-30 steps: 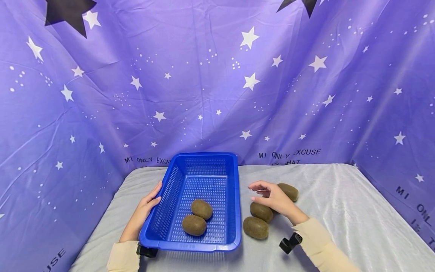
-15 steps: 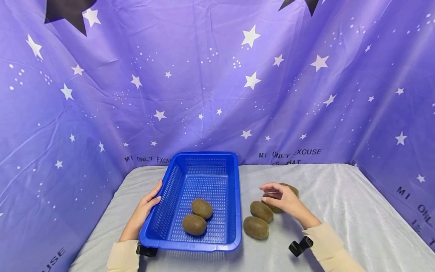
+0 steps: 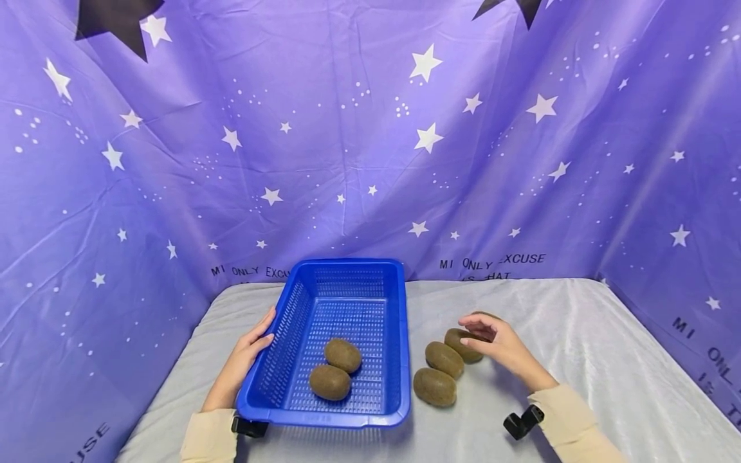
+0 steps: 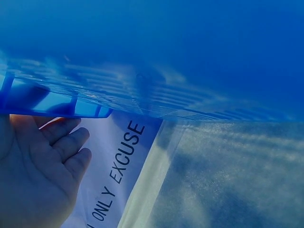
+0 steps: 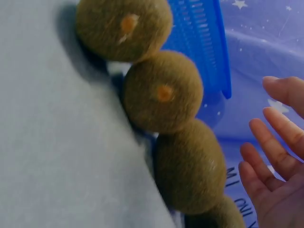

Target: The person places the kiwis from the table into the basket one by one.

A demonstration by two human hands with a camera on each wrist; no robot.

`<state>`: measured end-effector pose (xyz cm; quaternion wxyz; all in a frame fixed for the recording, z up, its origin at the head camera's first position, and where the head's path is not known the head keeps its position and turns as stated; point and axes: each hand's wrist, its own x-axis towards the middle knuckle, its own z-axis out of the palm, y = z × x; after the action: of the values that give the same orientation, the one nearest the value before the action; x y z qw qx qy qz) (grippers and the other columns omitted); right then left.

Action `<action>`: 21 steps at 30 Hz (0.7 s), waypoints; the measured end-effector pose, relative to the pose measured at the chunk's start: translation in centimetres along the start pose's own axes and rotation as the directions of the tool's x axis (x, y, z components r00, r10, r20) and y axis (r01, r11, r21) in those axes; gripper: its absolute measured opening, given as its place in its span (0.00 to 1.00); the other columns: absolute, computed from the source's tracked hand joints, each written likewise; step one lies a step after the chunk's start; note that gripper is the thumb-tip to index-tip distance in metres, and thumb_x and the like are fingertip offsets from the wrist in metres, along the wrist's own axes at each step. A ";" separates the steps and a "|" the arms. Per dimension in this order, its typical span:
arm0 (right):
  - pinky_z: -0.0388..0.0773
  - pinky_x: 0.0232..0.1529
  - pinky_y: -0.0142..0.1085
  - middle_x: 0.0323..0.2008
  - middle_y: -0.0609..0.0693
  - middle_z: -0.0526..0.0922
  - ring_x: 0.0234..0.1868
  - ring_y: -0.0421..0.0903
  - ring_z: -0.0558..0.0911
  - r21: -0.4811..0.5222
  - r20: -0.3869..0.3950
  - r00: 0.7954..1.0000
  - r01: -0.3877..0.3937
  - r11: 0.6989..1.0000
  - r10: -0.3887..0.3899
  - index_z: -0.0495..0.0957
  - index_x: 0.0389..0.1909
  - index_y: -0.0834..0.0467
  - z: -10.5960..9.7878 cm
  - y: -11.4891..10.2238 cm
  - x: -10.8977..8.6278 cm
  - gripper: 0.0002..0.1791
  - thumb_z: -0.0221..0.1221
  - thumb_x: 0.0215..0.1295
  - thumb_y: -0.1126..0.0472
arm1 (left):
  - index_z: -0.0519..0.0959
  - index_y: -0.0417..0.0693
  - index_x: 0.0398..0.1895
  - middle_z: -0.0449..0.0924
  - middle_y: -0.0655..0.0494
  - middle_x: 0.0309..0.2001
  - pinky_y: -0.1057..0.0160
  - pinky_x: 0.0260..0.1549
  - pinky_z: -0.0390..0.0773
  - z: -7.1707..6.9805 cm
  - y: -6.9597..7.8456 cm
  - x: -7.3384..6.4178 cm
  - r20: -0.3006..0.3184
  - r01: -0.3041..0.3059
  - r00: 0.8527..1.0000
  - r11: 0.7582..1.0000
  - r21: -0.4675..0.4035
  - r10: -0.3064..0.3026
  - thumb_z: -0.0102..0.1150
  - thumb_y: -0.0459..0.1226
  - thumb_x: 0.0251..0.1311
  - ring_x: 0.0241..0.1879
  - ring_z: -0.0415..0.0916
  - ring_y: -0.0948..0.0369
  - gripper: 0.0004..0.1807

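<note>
My left hand (image 3: pixel 243 357) holds the left rim of a blue plastic basket (image 3: pixel 324 420); in the left wrist view, the fingers (image 4: pixel 70 145) lie below the rim and the thumb is hidden. Inside, toward the near end, are two brown kiwis, one kiwi (image 3: pixel 343 355) behind the other kiwi (image 3: pixel 330 382). My right hand (image 3: pixel 505 347), holding nothing, hovers by a row of several kiwis right of the basket. Its fingers are loosely bent and spread close over a kiwi (image 3: pixel 458 346); the farthest kiwi (image 3: pixel 486 315) is mostly hidden behind it.
Nearer me in the row lie a middle kiwi (image 3: pixel 444 359) and a front kiwi (image 3: pixel 435 388), beside the basket's right wall. A pale grey cloth (image 3: pixel 602 360) covers the table. Purple star-printed curtains (image 3: pixel 370 128) stand at the back and sides.
My right hand has moved rightward, away from the basket and along the row, uncovering more of the kiwis. The left hand and basket stay in place.
</note>
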<state>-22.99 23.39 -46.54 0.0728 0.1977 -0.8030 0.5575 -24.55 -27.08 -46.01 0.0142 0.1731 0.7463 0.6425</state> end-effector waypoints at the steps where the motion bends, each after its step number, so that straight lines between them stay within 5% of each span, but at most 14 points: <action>1: 0.74 0.50 0.30 0.47 0.69 0.78 0.47 0.46 0.81 0.003 -0.002 1.000 -0.002 1.000 0.002 0.76 0.48 0.69 -0.1 0.2 -0.1 0.19 0.65 0.55 0.68 | 0.51 0.37 0.72 0.38 0.40 0.74 0.83 0.55 0.53 0.0 0.0 0.0 -0.001 -0.003 1.000 1.000 0.001 0.003 0.43 0.33 0.69 0.72 0.32 0.47 0.30; 10: 0.72 0.50 0.25 0.46 0.55 0.81 0.47 0.42 0.81 0.038 -0.017 0.999 -0.027 0.999 0.028 0.75 0.48 0.72 -0.7 1.3 -0.5 0.21 0.65 0.53 0.70 | 0.51 0.36 0.71 0.38 0.40 0.74 0.83 0.55 0.52 0.1 0.1 0.2 -0.001 -0.009 1.000 1.000 -0.005 0.009 0.44 0.33 0.69 0.72 0.31 0.46 0.30; 21: 0.72 0.50 0.25 0.49 0.71 0.76 0.48 0.42 0.80 0.025 -0.011 0.999 -0.051 0.998 0.051 0.74 0.50 0.73 -0.6 1.8 -0.9 0.23 0.65 0.53 0.70 | 0.51 0.37 0.72 0.38 0.41 0.74 0.84 0.55 0.53 0.2 0.1 0.0 -0.001 0.009 1.000 1.000 -0.014 -0.009 0.43 0.33 0.69 0.72 0.31 0.46 0.30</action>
<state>-22.91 24.69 -48.18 0.0608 0.1748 -0.8003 0.5703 -24.48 -26.86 -45.92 0.0180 0.1694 0.7425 0.6479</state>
